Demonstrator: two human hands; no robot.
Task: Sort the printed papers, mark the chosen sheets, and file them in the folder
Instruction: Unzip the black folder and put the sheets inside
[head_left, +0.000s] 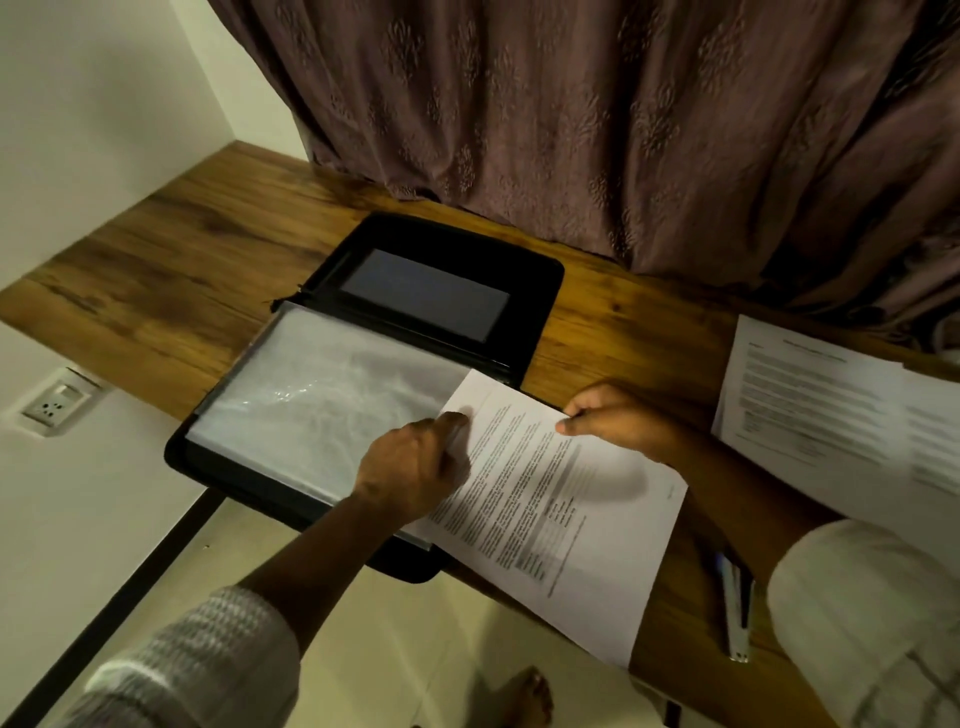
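Observation:
A black zip folder (535, 280) lies open on the wooden desk (171, 270), its clear plastic sleeves (322, 405) facing up. A printed sheet (561, 519) lies partly over the folder's right edge and partly on the desk. My left hand (415, 467) pinches the sleeve's open edge beside the sheet's left side. My right hand (613, 415) grips the sheet's far edge between thumb and fingers. Whether the sheet's corner is inside the sleeve I cannot tell.
More printed papers (831, 410) lie at the desk's right end. A pen (735, 608) rests near the front edge by my right sleeve. A brown curtain (597, 114) hangs behind the desk. A wall socket (57, 402) sits below the desk's left end.

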